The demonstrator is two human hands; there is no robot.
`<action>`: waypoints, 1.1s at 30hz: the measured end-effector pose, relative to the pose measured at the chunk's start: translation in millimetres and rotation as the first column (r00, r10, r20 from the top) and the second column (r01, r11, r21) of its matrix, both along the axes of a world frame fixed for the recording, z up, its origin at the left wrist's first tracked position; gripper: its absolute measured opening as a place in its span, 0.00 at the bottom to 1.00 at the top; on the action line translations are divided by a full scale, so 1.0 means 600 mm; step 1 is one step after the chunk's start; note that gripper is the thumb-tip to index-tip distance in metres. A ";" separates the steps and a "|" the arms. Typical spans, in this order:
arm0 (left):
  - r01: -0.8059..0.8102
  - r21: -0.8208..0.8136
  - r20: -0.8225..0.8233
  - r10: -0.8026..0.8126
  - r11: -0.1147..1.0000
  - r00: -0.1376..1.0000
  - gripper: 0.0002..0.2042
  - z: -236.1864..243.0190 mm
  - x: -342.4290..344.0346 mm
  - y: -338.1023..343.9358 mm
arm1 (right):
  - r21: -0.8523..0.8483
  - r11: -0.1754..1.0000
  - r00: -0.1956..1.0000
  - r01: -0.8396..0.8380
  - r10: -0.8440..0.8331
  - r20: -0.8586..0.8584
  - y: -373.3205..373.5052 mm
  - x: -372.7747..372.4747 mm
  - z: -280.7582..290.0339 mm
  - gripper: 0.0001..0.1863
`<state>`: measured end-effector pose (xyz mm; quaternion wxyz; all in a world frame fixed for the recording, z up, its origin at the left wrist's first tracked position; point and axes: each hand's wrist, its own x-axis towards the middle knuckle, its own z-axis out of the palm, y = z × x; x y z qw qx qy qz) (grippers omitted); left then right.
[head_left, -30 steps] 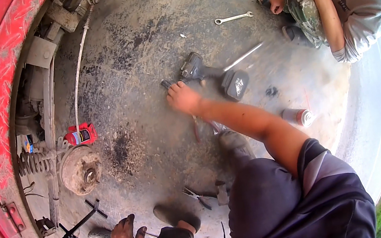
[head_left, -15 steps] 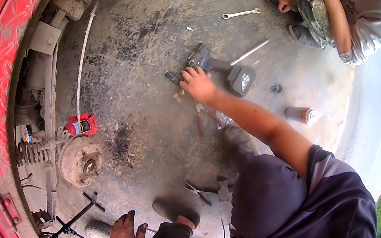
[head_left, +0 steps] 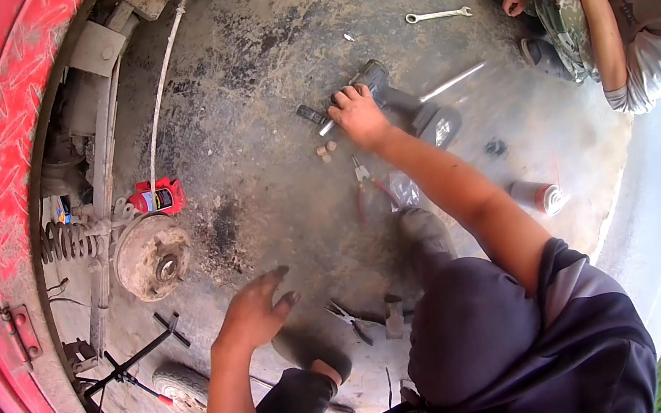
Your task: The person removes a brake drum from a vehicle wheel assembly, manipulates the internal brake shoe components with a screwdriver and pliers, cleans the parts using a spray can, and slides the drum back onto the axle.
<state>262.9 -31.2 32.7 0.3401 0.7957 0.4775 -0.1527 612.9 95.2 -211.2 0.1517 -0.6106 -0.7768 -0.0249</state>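
Observation:
My right hand (head_left: 362, 118) is curled round a short silver metal rod (head_left: 327, 128), whose end pokes out past the fingers. It lies against a black cordless impact wrench (head_left: 369, 78), hiding part of the tool; a black socket (head_left: 308, 113) shows beyond the fingertips. The wrench's battery end (head_left: 440, 127) is blurred. Small tan lumps (head_left: 326, 152) and red-handled pliers (head_left: 362, 174) lie close by on the floor. My left hand (head_left: 257, 310) hangs in the air with fingers stretched out, darkened at the tips, holding nothing.
Left stands a red vehicle (head_left: 16, 159) with a rusty hub drum (head_left: 152, 259), coil spring (head_left: 69, 241) and red bottle jack (head_left: 158, 198). A combination wrench (head_left: 439, 15), long rod (head_left: 453, 81), can (head_left: 538, 198), pliers (head_left: 350, 321) and a cross-shaped bar (head_left: 136, 364) lie about. Another person (head_left: 619, 18) squats at upper right.
My left hand has risen and swung up and right, away from the tyre. My right hand has shifted slightly farther away, and the silver rod's end now shows. The view has shifted a little.

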 end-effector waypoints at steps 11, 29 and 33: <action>-0.190 0.209 0.000 0.195 0.959 0.981 0.15 -0.391 0.316 0.284 | -0.012 0.996 0.993 -0.092 0.091 -0.071 0.010 0.051 0.010 0.12; -0.343 0.508 0.418 0.122 0.790 0.900 0.17 -0.331 0.311 0.230 | -0.645 0.738 0.280 -0.198 -0.588 -0.758 -0.111 0.215 0.101 0.26; -0.284 0.549 0.502 -0.039 0.786 0.864 0.19 -0.200 0.305 0.231 | -0.404 0.787 -0.312 -0.467 -0.574 -0.757 -0.155 0.196 0.128 0.24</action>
